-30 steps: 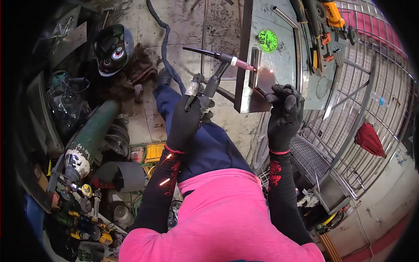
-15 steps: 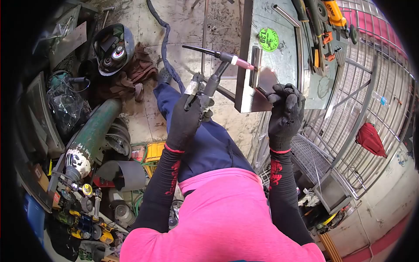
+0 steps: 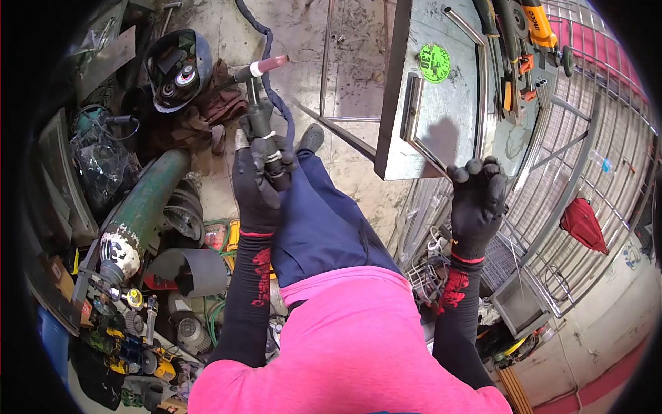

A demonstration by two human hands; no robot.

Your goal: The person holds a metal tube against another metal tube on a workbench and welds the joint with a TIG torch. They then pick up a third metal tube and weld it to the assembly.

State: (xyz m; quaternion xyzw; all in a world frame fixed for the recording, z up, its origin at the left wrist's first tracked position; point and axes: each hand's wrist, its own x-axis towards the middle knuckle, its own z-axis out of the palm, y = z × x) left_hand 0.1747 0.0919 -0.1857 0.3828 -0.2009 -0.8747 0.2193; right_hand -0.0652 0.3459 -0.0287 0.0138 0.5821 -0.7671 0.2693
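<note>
Presently off the metal: welding torch (image 3: 259, 119) drawn back, no glow at the short tube (image 3: 413, 107)

Finding one, change. A second ago, I note the pink nozzle (image 3: 274, 63) meeting the short tube, with sparks at the spot and further flecks by the left forearm. Now the nozzle points across bare floor, left of the metal table (image 3: 462, 90) and well apart from the tube. The tube lies on the tabletop near its left edge, and from my remote post I see no light on it. I judge this a break in the heating; the state of the joint is too small to verify.

Finding two, left hand (image 3: 258, 183). The gloved fingers are wrapped around the torch handle; the grip appears secure. A dark cable (image 3: 262, 31) runs beside the torch.

Finding three, right hand (image 3: 477, 203). It has shifted outward from its earlier place and is raised by the table's near corner, fingers half curled and slightly apart. It is not closed around any tube. Whether it pinches a thin rod, or touches the table edge, I cannot tell.

Finding four, surroundings. A long tube (image 3: 482, 103) lies right of the short one, with a green sticker (image 3: 434, 63) left of its upper part. A helmet (image 3: 153, 58) containing discs rests left of the torch.
</note>
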